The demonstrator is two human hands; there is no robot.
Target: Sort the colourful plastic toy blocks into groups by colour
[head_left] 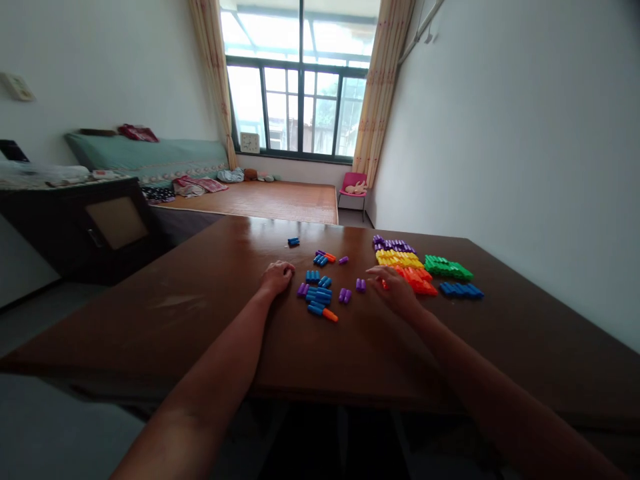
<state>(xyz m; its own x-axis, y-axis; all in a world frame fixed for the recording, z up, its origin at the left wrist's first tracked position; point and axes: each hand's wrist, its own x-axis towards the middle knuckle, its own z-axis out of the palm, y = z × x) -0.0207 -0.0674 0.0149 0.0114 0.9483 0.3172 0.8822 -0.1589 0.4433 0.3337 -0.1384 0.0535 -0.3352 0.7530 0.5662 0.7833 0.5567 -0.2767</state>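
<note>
On the dark brown table point(200, 300), my left hand point(277, 277) rests with its fingers curled, just left of a loose group of blue pieces point(319, 295); whether it holds anything is hidden. My right hand point(393, 285) is over the left edge of the orange pieces point(417, 280), an orange bit showing by its fingers. Purple pieces point(345, 295) lie between the hands. One orange piece point(330, 315) touches a blue one at the near end of the group. Yellow pieces point(397, 258) are in rows behind the orange ones.
Green pieces point(447, 267) and a blue row point(461, 290) lie at the right, purple rows point(394, 245) behind the yellow. A small blue piece point(293, 241) sits farther back. Beyond the table stand a bed point(280, 200), a pink chair point(354, 183) and a dark cabinet point(75, 233).
</note>
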